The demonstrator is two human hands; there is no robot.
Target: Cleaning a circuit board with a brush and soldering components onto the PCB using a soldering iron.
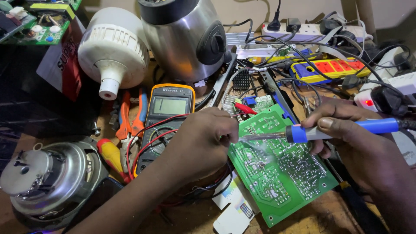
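Green printed circuit board point(277, 173), solder side up, lies tilted on the cluttered bench just right of the yellow digital multimeter point(167, 121); soldering looks to be the step in hand, and the next touch calls for a steady tip on one joint. From the head view, the right hand point(346, 143) pinches the blue-handled soldering iron point(329, 130) pen-fashion, tip over the board. The left hand point(203, 143) curls at the board's left edge, fingertips pressed together on something thin, perhaps solder wire.
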